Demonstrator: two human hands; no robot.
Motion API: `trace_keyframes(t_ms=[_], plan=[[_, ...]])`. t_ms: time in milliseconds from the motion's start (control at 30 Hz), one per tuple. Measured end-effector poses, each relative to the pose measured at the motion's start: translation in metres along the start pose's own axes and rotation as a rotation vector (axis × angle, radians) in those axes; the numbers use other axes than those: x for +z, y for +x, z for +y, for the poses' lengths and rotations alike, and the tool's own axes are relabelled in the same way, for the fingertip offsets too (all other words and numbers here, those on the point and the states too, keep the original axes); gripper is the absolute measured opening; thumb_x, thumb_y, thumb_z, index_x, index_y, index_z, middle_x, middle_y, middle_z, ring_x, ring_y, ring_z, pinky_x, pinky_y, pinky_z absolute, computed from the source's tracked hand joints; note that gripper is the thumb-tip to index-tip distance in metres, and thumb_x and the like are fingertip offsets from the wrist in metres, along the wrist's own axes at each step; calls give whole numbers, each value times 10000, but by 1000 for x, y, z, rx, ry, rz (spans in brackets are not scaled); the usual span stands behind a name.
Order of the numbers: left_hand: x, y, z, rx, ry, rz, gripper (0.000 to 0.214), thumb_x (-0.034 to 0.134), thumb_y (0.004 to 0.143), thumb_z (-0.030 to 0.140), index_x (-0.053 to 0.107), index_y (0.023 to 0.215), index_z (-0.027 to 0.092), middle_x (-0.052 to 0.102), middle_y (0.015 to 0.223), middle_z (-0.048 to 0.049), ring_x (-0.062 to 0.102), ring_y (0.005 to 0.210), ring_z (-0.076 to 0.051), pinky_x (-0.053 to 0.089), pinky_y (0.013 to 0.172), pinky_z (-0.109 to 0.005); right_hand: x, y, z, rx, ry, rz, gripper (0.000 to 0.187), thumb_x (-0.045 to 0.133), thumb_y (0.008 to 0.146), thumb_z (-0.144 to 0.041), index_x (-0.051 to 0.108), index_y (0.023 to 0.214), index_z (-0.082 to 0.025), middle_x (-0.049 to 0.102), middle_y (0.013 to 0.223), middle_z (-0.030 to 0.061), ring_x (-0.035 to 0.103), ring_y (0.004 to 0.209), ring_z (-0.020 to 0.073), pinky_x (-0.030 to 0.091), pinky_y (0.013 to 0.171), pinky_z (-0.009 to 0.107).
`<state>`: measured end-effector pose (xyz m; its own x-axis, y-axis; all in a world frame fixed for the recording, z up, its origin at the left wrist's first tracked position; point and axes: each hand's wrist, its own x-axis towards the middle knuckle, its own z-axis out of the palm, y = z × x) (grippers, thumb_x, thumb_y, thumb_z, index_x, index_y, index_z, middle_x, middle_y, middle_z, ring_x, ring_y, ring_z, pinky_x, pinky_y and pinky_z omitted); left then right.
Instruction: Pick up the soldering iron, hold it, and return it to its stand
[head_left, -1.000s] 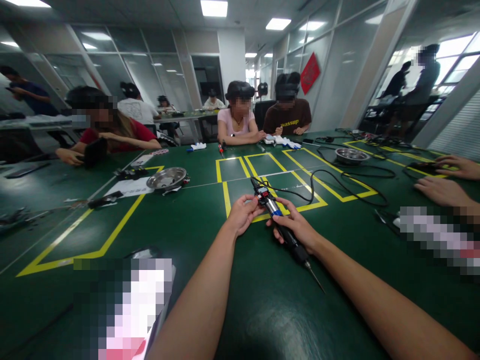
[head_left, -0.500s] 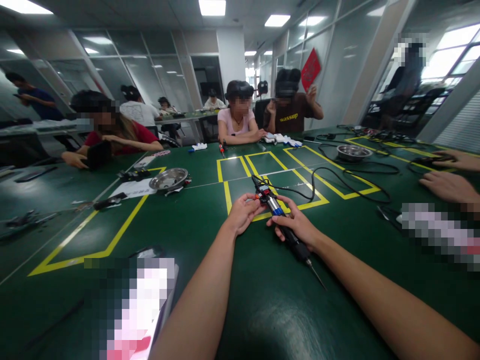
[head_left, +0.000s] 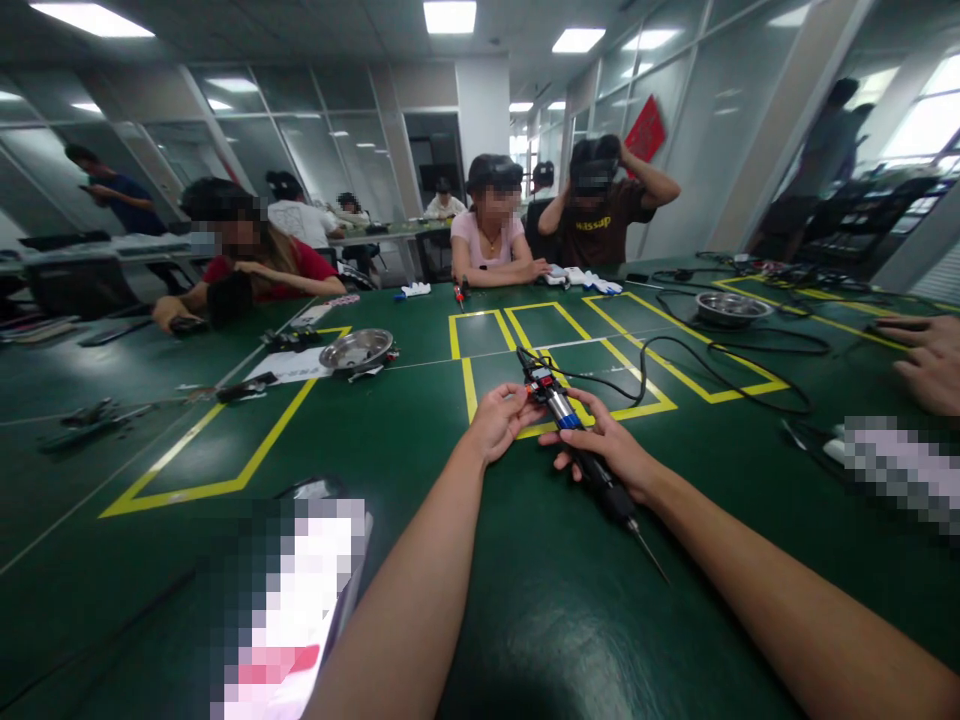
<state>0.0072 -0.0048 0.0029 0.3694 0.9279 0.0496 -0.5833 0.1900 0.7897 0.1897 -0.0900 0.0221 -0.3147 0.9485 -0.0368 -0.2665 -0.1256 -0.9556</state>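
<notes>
An electric screwdriver [head_left: 591, 462] with a black grip, a blue and silver band and a long thin bit lies slantwise in my hands, its bit towards me at the lower right. My right hand [head_left: 611, 450] is closed around its body, thumb on top. At the cable end, my left hand [head_left: 501, 418] pinches a small orange part beside the red and black tail of the tool; the fingertips partly hide it. From that end a black cable [head_left: 600, 385] loops away over the green table [head_left: 540, 620].
Yellow tape outlines [head_left: 480, 335] mark the table. Metal bowls stand at the left [head_left: 358, 350] and the right [head_left: 733, 308]. A phone-like slab [head_left: 300, 600], blurred, lies near my left forearm. Another person's hands [head_left: 930, 360] rest at the right edge. Several people sit across the table.
The whole view has shifted, with the scene moving slightly right. Both hands keep their hold on the screwdriver. Across the table, the person in brown has raised both arms towards the headset.
</notes>
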Motion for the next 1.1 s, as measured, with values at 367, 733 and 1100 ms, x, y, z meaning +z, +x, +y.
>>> trace_keyframes(t_ms=[367, 733, 1100], plan=[[-5, 7, -7, 158, 319, 235, 181, 727, 794, 169, 613, 922, 111, 706, 983, -131, 718, 836, -199, 569, 840, -387, -25, 38, -15, 31, -149, 175, 863, 741, 740, -237, 267, 1456, -321, 659, 775, 9, 596, 543, 155, 514, 459, 284], [-11, 8, -10, 144, 444, 186, 134, 687, 826, 194, 620, 901, 105, 719, 877, -129, 702, 713, -168, 578, 695, -314, -164, 51, -101, 360, -1900, 473, 678, 530, 900, -330, 293, 1534, -288, 625, 1202, 226, 659, 972, 343, 494, 760, 423], [-7, 5, -5, 120, 439, 173, 118, 654, 853, 193, 606, 900, 96, 720, 877, -131, 700, 695, -156, 576, 684, -299, -181, 40, -112, 476, -2241, 178, 482, 442, 929, -138, 538, 1390, -238, 657, 1069, 250, 649, 967, 359, 449, 746, 449]])
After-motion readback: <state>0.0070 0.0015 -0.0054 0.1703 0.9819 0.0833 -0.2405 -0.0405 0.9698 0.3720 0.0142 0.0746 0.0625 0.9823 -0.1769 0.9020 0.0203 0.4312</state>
